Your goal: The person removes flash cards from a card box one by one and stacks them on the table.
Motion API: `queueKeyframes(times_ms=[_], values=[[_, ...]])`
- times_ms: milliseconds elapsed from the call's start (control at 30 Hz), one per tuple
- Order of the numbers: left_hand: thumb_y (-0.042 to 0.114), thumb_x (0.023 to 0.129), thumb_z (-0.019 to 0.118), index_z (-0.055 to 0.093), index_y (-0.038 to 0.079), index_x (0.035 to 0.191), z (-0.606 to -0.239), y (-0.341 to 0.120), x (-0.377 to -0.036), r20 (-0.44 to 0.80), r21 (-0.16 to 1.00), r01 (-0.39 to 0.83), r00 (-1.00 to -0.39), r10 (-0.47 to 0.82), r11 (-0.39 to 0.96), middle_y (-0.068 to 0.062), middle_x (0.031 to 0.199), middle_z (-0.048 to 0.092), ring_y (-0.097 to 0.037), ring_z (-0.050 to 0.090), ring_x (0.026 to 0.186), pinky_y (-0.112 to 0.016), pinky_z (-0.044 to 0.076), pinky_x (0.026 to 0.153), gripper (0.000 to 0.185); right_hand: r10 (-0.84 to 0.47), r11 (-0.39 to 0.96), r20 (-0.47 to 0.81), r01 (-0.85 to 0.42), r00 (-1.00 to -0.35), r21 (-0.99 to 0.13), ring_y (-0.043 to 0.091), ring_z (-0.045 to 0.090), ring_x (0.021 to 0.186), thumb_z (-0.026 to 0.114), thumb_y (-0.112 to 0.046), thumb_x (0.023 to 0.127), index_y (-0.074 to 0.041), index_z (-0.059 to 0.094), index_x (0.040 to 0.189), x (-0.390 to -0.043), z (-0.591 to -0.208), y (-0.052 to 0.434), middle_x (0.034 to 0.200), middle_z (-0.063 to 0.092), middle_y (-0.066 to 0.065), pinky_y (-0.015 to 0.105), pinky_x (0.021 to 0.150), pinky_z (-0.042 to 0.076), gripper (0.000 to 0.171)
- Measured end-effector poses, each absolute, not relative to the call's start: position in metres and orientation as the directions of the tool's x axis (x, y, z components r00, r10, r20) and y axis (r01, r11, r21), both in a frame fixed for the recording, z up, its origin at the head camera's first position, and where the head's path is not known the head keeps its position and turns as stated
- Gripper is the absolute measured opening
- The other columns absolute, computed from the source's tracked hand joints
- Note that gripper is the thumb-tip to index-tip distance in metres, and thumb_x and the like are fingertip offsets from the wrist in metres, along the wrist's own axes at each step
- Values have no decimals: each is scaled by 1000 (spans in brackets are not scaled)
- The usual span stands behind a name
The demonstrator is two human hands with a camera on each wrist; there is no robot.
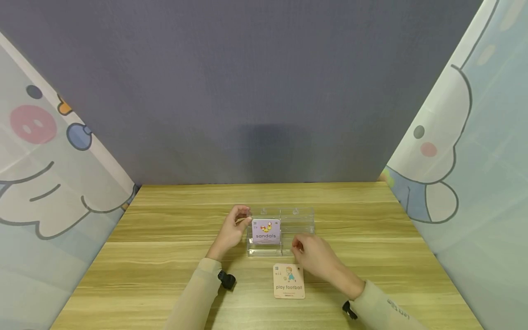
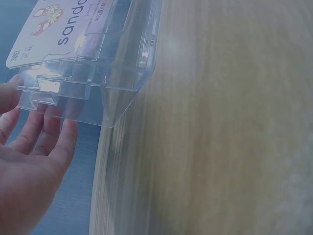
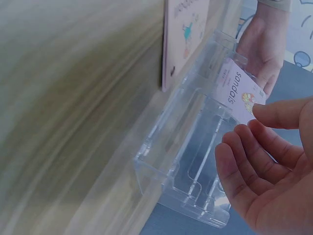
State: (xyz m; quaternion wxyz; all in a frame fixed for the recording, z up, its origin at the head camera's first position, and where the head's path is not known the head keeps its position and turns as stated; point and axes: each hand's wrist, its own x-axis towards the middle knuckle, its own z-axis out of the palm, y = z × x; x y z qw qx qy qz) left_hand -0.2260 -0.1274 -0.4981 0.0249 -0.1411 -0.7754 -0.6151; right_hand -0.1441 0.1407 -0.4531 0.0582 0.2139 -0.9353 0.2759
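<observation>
A clear plastic display rack (image 1: 298, 224) with tiered slots in two columns stands on the table. My left hand (image 1: 232, 229) holds its left side, thumb at the front edge and fingers behind the panel (image 2: 36, 147). A lilac card reading "sandals" (image 1: 266, 232) leans in the rack's left column. My right hand (image 1: 315, 256) hovers at the front right of the rack, fingers loosely bent with nothing between them (image 3: 274, 171). Just below it lies a cream "play football" card (image 1: 288, 282), which looks like a thick stack in the right wrist view (image 3: 183, 41).
The wood-grain table (image 1: 173, 256) ends at a dark grey backdrop (image 1: 264, 91). Cartoon-printed curtains (image 1: 41, 183) hang at both sides. Black straps with small devices (image 1: 227, 279) are on both wrists.
</observation>
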Motion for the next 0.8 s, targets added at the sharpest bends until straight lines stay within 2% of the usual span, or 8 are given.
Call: queueKeyframes(times_ms=[267, 567, 800], values=[[-3, 100, 58, 50, -6, 128, -499, -127, -227, 217, 947, 254, -958, 188, 196, -20, 123, 58, -31, 57, 113, -42, 50, 100, 29, -341, 750, 247, -421, -907, -509, 2, 52, 65, 75, -7, 88, -12, 69, 87, -151, -446, 140, 76, 61, -9, 19, 58, 49, 8], [-3, 101, 58, 49, -7, 129, -500, -126, -227, 217, 949, 254, -956, 198, 186, -23, 124, 57, -35, 57, 115, -49, 48, 103, 30, -286, 723, 263, -387, -922, -573, 5, 57, 72, 77, -4, 88, -11, 70, 89, -160, -435, 142, 79, 62, -8, 22, 64, 52, 10], [-3, 101, 58, 48, -8, 129, -500, -127, -228, 219, 946, 259, -955, 201, 196, -25, 126, 56, -32, 57, 115, -45, 49, 102, 31, -264, 703, 291, -390, -920, -595, 6, 58, 73, 76, -3, 87, -9, 70, 90, -166, -430, 144, 80, 63, -7, 22, 67, 54, 9]])
